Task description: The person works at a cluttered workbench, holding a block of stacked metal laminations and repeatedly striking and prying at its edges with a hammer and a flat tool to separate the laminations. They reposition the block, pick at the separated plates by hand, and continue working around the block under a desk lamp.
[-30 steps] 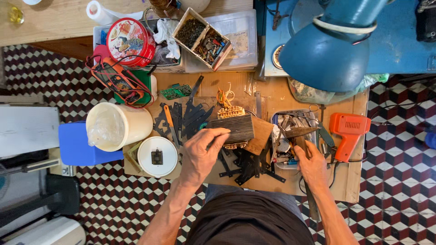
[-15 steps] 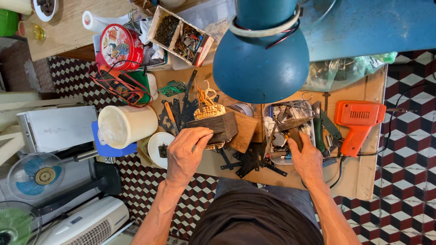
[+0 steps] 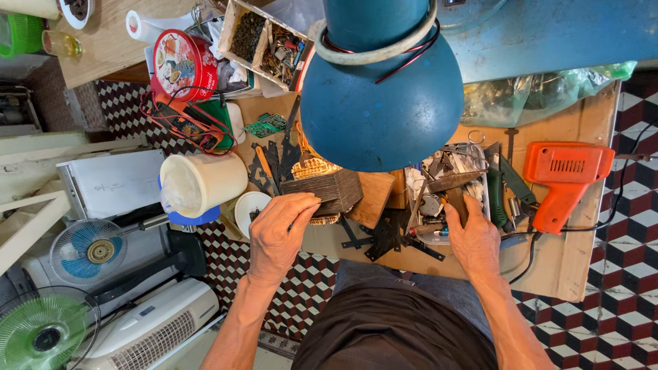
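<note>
Blue lamp shade (image 3: pixel 382 89) hanging over a cluttered wooden workbench (image 3: pixel 582 240); orange power tool (image 3: pixel 565 179) at right; round red tin (image 3: pixel 181 63) and cream plastic tub (image 3: pixel 200 183) at left; two fans (image 3: pixel 68 288) on the checkered floor (image 3: pixel 617 322)

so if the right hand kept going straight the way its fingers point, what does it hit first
Most likely the tray of small metal parts; the right hand already reaches into it, fingers pointing up the bench. Depth is unclear.
</note>
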